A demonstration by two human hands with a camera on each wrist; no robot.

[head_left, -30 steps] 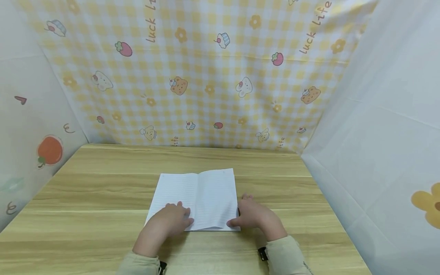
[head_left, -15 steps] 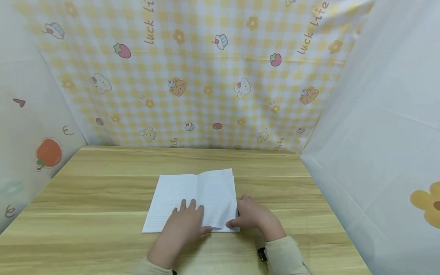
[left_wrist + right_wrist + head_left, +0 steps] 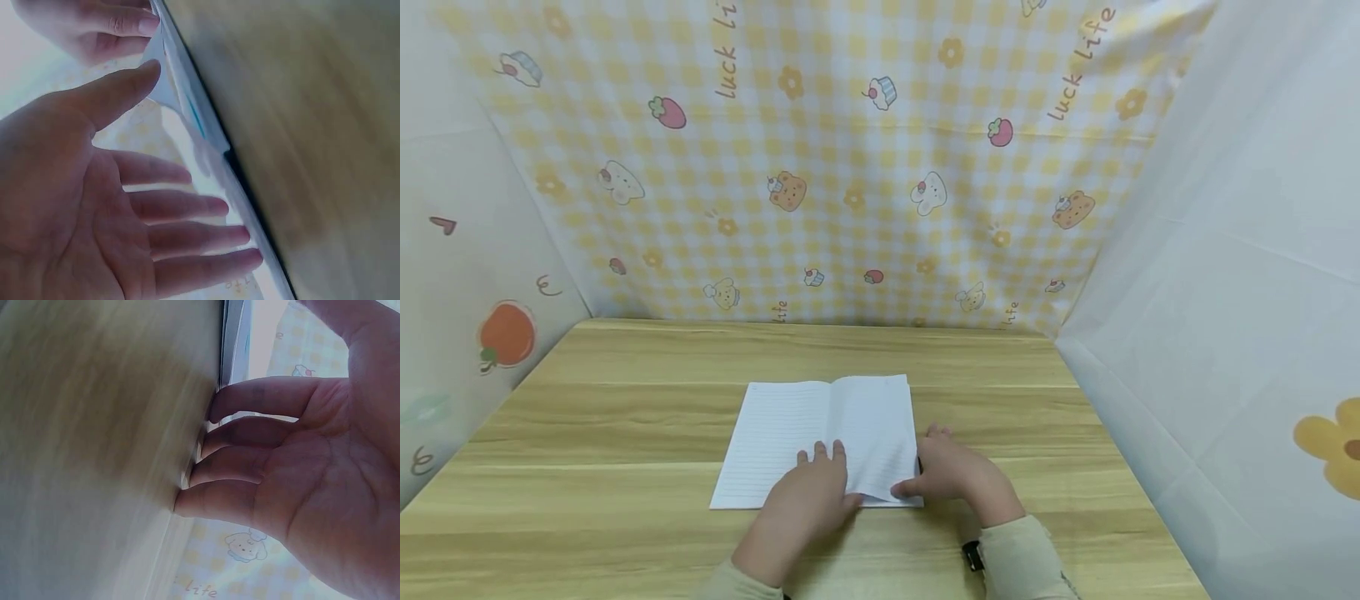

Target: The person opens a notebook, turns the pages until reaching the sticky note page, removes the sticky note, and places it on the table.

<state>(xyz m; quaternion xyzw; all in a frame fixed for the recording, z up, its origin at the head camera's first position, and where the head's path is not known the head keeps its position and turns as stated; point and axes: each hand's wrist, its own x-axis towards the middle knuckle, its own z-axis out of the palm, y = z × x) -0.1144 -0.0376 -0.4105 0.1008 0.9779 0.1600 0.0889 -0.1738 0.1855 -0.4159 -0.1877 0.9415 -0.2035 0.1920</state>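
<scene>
An open notebook (image 3: 775, 425) with lined white pages lies on the table in the head view. My left hand (image 3: 811, 497) is spread over its lower middle, fingertips at the fold and thumb near the bottom edge. The left wrist view shows the fingers of this left hand (image 3: 94, 187) straight and apart. At the right side, my right hand (image 3: 953, 471) rests its thumb on the lower corner of the right page (image 3: 876, 425). That page bulges up at its bottom edge. In the right wrist view, the right hand (image 3: 300, 444) sets its extended fingertips on the table beside the notebook's edge.
The wood-grain table (image 3: 610, 417) extends around the notebook. Behind it hangs a yellow checked cloth (image 3: 850, 233) with cartoon prints. White cloth walls stand at the left (image 3: 445, 275) and right (image 3: 1217, 333).
My left hand has slid rightward from the left page to the fold. The right page's upper edge sits slightly lower. My right hand has stayed nearly in place.
</scene>
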